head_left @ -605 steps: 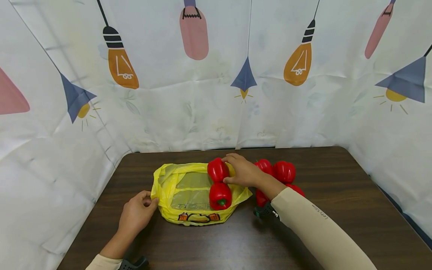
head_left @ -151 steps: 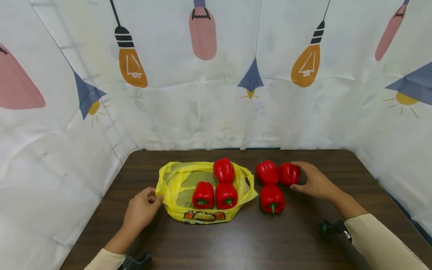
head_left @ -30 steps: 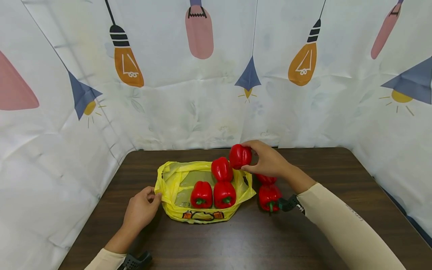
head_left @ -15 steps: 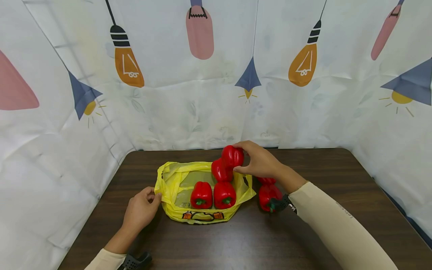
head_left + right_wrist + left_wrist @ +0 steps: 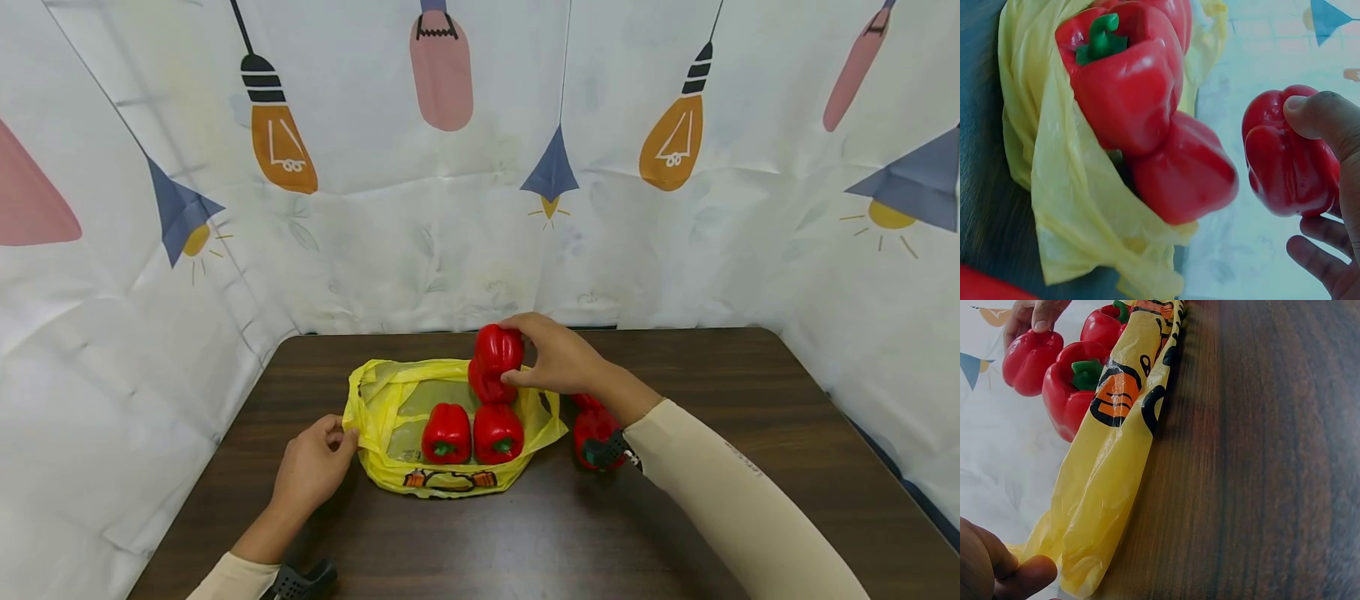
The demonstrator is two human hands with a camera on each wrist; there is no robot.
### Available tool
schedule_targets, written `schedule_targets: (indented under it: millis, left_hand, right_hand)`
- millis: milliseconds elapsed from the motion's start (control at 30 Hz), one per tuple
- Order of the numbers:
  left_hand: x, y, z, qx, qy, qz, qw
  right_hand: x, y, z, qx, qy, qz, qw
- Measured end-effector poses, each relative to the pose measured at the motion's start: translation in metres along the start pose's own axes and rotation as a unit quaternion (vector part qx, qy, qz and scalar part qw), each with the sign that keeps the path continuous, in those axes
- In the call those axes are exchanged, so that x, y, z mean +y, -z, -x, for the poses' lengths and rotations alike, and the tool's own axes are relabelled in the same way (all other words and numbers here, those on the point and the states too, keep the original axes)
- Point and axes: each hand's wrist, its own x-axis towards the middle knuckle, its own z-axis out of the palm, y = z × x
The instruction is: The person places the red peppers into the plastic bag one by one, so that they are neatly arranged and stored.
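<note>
A yellow plastic bag [image 5: 386, 477] lies with its mouth open on the dark wooden table. Inside are three red bell peppers: front left [image 5: 447, 435], front right [image 5: 498, 435] and behind [image 5: 487, 387]. My left hand [image 5: 313, 465] pinches the bag's left edge between thumb and fingers. Above the bag's back right part, my right hand [image 5: 558, 357] grips another red bell pepper [image 5: 1288, 153]. In the right wrist view, a gap separates it from the peppers in the bag. Beyond the bag's right side sit loose bell peppers [image 5: 595, 433], partly hidden by my right forearm.
A brown wood-grain table [image 5: 517, 542] spreads in front of the bag and to both sides. Around its back and sides hangs a white cloth [image 5: 450, 250] printed with lamps and bulbs. A black wrist strap [image 5: 302, 581] is on my left arm.
My right hand took the bell pepper from the table's right side and carried it left, over the bag. Another pepper entered the bag between the two oldest frames. My left hand stays at the edge.
</note>
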Motion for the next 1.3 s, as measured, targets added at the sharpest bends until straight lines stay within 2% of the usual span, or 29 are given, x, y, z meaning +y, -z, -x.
schedule_targets:
  millis: [300, 633, 1100, 1300]
  left_hand:
    - [0.0, 0.0, 0.0, 0.002, 0.0, 0.001, 1.0]
    - [0.001, 0.0, 0.0, 0.001, 0.0, 0.001, 1.0]
    - [0.001, 0.0, 0.0, 0.001, 0.003, 0.001, 1.0]
    - [0.002, 0.001, 0.001, 0.002, 0.002, -0.003, 1.0]
  right_hand:
    - [-0.01, -0.007, -0.009, -0.009, 0.004, 0.001, 0.9999]
    - [-0.019, -0.017, -0.018, -0.012, 0.026, -0.003, 0.9996]
    - [-0.025, -0.035, -0.03, -0.026, 0.006, -0.019, 0.9995]
    - [-0.027, -0.042, -0.035, -0.032, 0.004, -0.008, 0.9995]
